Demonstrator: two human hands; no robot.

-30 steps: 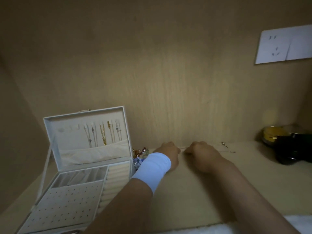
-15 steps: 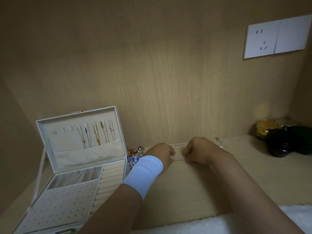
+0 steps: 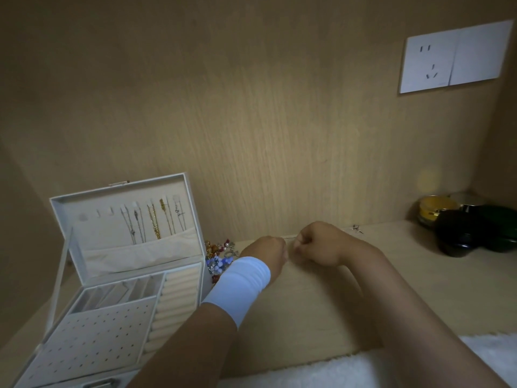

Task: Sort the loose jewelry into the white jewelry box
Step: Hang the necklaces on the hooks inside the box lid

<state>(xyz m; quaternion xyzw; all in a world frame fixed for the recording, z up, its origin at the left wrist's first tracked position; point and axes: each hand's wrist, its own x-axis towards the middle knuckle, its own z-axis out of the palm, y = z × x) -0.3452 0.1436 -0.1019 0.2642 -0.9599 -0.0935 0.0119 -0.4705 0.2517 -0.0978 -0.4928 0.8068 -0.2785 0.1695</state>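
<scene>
Left hand (image 3: pixel 265 254) nearer right hand (image 3: pixel 317 245) (chain (image 3: pixel 289 236) between)

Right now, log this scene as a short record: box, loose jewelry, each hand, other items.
box: white jewelry box, lid open and upright, necklaces hanging inside it
pile: loose jewelry on the shelf, right of the box
left: left hand, curled, at one end of a thin chain
right: right hand, pinches the other end
stray: small silver piece on the shelf beyond the right hand
other: dark jars far right; wall socket above
</scene>
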